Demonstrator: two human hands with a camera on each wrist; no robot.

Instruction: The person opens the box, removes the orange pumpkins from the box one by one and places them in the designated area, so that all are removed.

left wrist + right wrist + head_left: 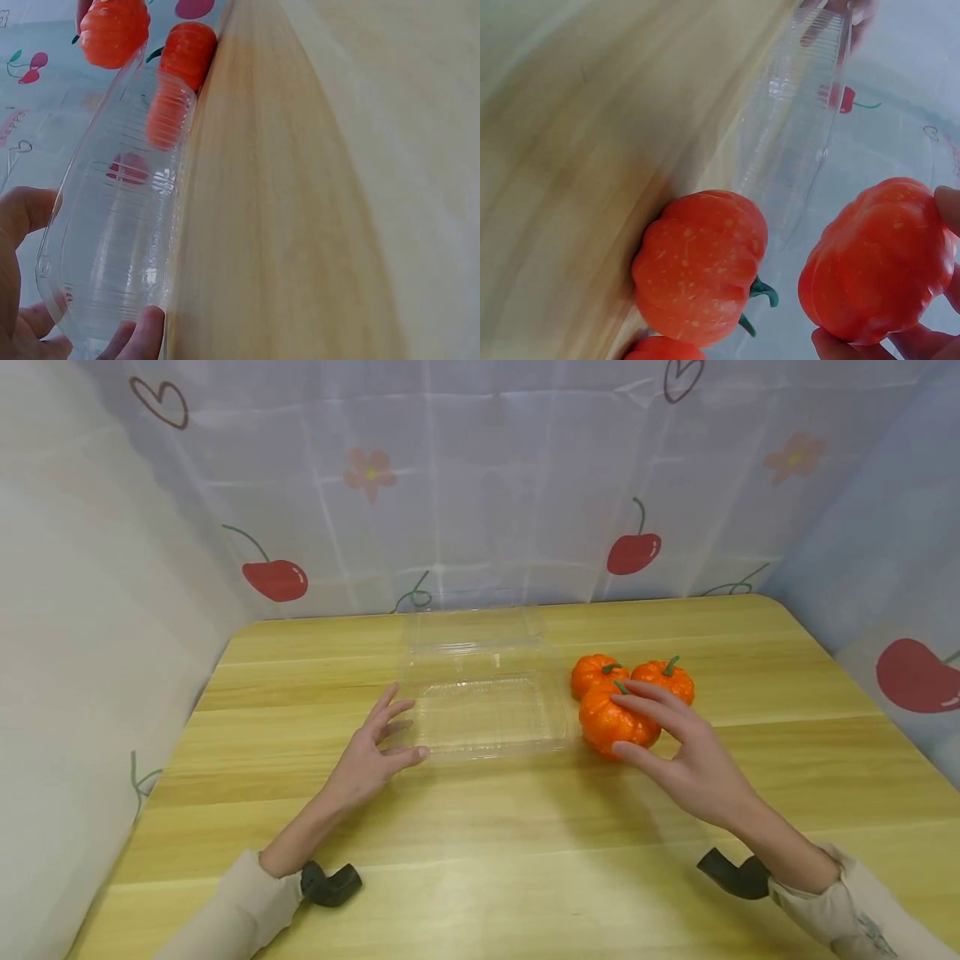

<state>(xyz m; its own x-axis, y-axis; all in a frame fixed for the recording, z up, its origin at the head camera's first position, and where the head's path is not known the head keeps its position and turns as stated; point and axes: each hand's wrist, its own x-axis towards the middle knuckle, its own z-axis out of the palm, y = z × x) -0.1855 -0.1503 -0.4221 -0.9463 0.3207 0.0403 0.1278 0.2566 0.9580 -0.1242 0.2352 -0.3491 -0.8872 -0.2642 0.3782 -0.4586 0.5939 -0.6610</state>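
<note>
A clear plastic clamshell box (487, 714) lies unfolded on the table, its lid (472, 628) laid back toward the wall. At the box's left end is my left hand (369, 760), fingers spread, the thumb at the rim and other fingertips low along the end wall. My right hand (693, 760) holds an orange toy pumpkin (881, 259) between thumb and fingers, raised above the table to the right of the box. Behind it two more orange pumpkins (592, 675) with green stems rest on the wood, close beside the box.
The wooden table (480, 860) runs back to a cloth wall (480, 485) printed with cherries, flowers and hearts. More cloth closes in the left and right sides. A black curved piece (330, 885) sits at each wrist.
</note>
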